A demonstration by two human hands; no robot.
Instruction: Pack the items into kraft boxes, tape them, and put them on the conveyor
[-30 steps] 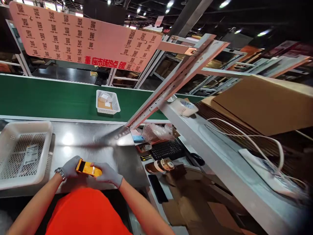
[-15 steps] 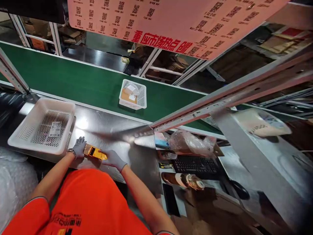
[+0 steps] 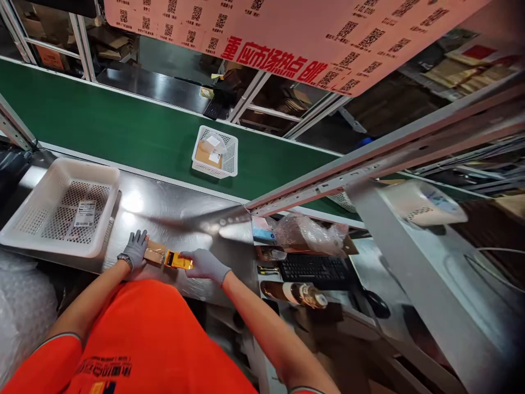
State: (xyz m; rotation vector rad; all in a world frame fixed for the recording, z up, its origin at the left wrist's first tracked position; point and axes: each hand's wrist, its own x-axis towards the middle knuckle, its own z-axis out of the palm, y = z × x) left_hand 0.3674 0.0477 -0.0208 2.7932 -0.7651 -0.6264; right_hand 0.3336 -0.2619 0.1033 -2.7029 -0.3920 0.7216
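Note:
A small brown cardboard box (image 3: pixel 155 252) lies on the metal tabletop in front of me. My left hand (image 3: pixel 136 247), in a grey glove, rests against the box's left end with its fingers spread. My right hand (image 3: pixel 205 263), also gloved, is closed around a yellow tape dispenser (image 3: pixel 179 260). The dispenser's dark front edge is at the right end of the box; whether tape runs between them is too small to tell. Left of my left hand stands a white plastic basket (image 3: pixel 105 219) with a printed label (image 3: pixel 85 213) inside.
Behind the metal table (image 3: pixel 164 202) runs a green conveyor belt (image 3: pixel 135 131) carrying a smaller white basket (image 3: pixel 228 174) with a package inside. To the right are a keyboard (image 3: pixel 314 271), a brown bottle (image 3: pixel 283 291) and bubble wrap (image 3: pixel 305 232). A slanted metal post (image 3: pixel 295 198) crosses the right side.
My right hand has drawn the tape dispenser rightward, from over the box to its right end, uncovering the box top. My left hand stays at the box's left end. The view has shifted slightly.

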